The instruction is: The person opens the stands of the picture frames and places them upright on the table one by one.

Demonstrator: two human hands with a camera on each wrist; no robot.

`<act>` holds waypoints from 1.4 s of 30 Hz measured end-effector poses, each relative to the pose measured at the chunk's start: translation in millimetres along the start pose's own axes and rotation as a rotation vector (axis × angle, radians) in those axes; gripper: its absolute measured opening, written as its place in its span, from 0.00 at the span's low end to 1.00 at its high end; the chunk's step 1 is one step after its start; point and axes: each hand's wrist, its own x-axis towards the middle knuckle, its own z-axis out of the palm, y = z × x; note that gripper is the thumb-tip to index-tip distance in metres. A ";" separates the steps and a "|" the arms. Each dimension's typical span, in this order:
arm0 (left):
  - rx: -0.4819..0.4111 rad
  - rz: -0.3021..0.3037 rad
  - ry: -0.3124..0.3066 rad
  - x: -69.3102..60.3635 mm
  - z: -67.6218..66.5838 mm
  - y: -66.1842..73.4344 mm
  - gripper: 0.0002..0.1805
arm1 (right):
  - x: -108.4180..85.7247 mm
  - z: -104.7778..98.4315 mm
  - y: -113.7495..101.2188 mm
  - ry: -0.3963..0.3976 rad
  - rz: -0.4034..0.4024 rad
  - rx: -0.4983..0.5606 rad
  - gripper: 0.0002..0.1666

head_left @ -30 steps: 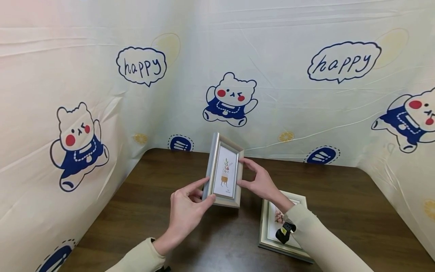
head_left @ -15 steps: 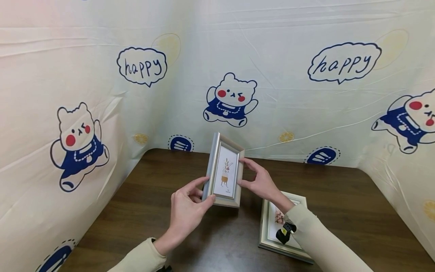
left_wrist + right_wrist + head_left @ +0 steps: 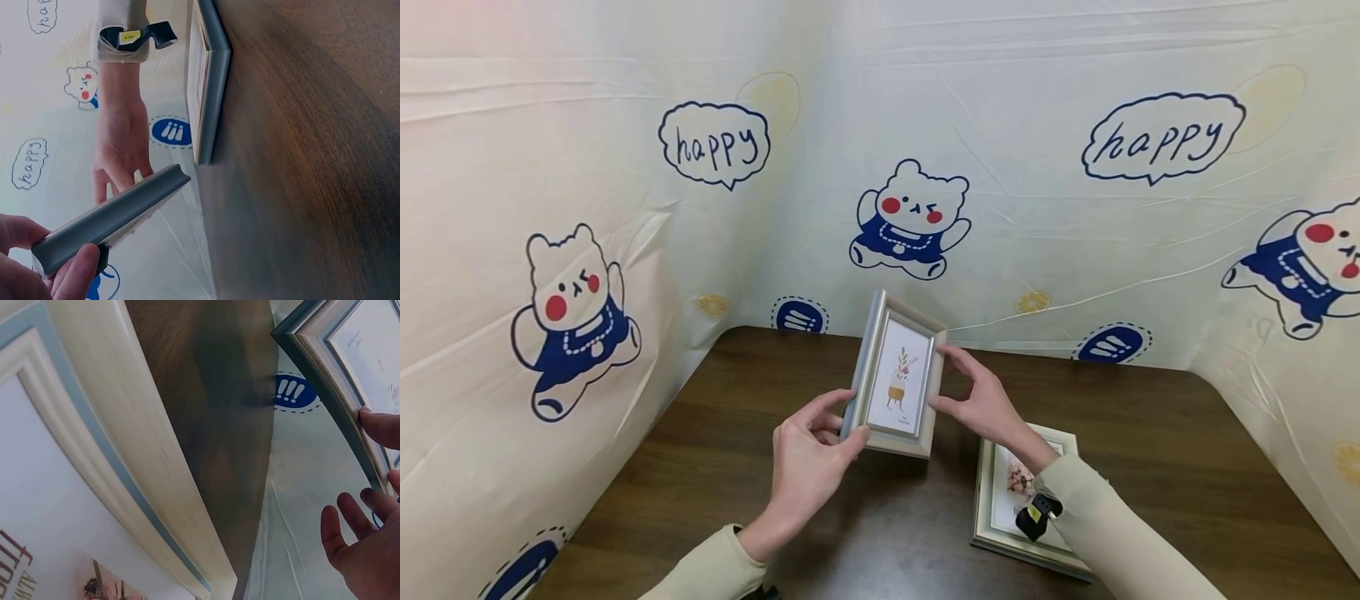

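A small picture frame [image 3: 900, 379], silvery cream with a potted-plant print, is held tilted above the table. My left hand [image 3: 808, 467] grips its lower left corner, thumb on the front and fingers at the side. At the right edge, my right hand [image 3: 985, 404] holds it between thumb and index finger. The left wrist view catches this picture frame [image 3: 112, 215] edge-on, with the left fingers [image 3: 78, 275] around one end. A second, larger picture frame [image 3: 1000, 500] with a pink flower print lies face up under my right forearm, which partly hides it.
The dark wooden table [image 3: 715, 500] extends around both frames. A pale curtain [image 3: 1030, 233] printed with bears and "happy" bubbles encloses its back and sides. A black strap device [image 3: 1037, 515] sits on my right wrist.
The held picture frame has turned slightly, its right edge shifting to the right along with my right hand. My left hand has moved a little left. The lying frame stays put.
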 end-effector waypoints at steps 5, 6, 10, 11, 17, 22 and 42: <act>-0.016 -0.005 0.004 0.0 0.4 -1.6 0.25 | -0.6 0.3 -3.4 0.042 0.001 -0.012 0.48; -0.017 -0.005 0.007 0.1 0.4 -1.8 0.25 | -0.4 0.5 -4.7 0.074 0.007 -0.022 0.46; -0.007 -0.006 0.010 0.2 0.1 -1.6 0.25 | 0.3 -0.1 -14.5 0.257 0.041 -0.081 0.36; -0.001 -0.004 0.011 0.1 -0.1 -1.4 0.25 | 1.1 -0.5 -17.7 0.295 0.047 -0.087 0.34; 0.018 0.002 0.003 -1.4 1.3 -0.1 0.24 | 9.0 -2.5 -40.6 0.362 0.028 -0.077 0.29; 0.029 -0.002 -0.003 -3.1 3.3 -0.3 0.23 | 13.2 -1.5 -64.6 0.341 -0.011 -0.045 0.29; 0.068 0.124 0.012 -8.4 7.0 3.5 0.24 | 33.5 8.1 -114.2 0.282 -0.078 0.031 0.29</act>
